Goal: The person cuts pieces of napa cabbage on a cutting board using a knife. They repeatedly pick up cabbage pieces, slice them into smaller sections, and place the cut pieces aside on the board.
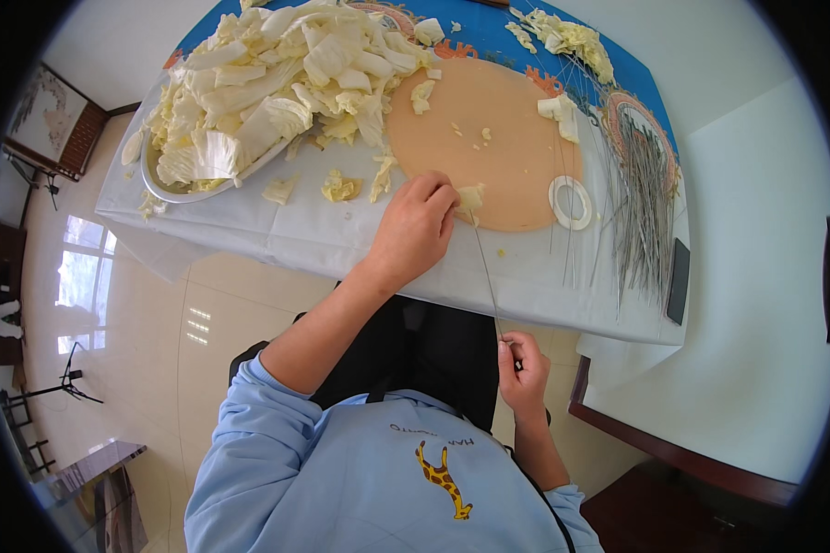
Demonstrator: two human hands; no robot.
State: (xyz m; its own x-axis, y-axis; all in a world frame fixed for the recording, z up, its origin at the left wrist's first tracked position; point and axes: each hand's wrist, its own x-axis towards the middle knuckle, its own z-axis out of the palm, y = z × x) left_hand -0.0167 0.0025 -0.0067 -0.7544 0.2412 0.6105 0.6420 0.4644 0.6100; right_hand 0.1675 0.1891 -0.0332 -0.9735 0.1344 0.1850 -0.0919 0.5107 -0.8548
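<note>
My left hand (418,225) holds a small piece of cabbage leaf (471,198) near the lower edge of a round tan board (487,138). A thin metal skewer (485,266) runs from that piece down past the table edge to my right hand (523,370), whose fingers are closed on its lower end. Whether the tip has pierced the leaf cannot be told. Cut cabbage leaves (270,90) are heaped in a metal basin (180,193) to the left. Small cabbage scraps (422,97) lie on the board.
A bundle of metal skewers (640,207) lies at the right beside a dark phone (678,282). Skewers with cabbage on them (574,41) rest at the back right. A white ring (570,202) overlaps the board's edge. Loose leaf pieces (341,186) lie on the white table cover (249,231).
</note>
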